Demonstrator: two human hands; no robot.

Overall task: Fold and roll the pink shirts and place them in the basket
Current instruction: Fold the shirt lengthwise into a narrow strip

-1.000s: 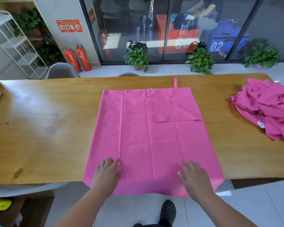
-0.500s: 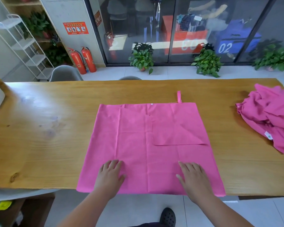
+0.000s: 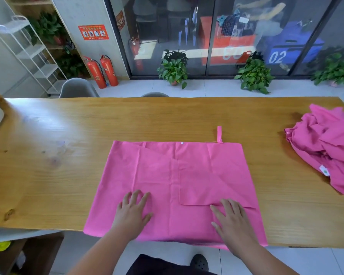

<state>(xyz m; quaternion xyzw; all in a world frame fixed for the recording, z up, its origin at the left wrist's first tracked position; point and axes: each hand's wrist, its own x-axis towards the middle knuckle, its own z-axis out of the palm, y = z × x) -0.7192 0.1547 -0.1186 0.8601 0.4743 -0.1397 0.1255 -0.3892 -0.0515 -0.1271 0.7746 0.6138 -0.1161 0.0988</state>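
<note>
Pink fabric shirt (image 3: 175, 175), folded into a flat rectangle, spread across the near middle of a long pale wooden table (image 3: 68, 155), near hem hanging just over the front edge; left hand (image 3: 132, 212) flat on the cloth at its lower left part, fingers straight and slightly spread, pressing down, gripping nothing; right hand (image 3: 232, 221) likewise flat on the lower right part, fingers spread, fingertips touching the bottom edge of a folded-over panel; bulk of the shirt stretched away beyond both palms, towards the far side; small white button (image 3: 182, 143) and narrow pink loop (image 3: 219, 134) at the far edge; crumpled heap of more pink shirts (image 3: 330, 151) at the table's right end, well apart from both hands; two red fire extinguishers (image 3: 102, 73) and green potted plants (image 3: 174, 68) on the floor beyond.
</note>
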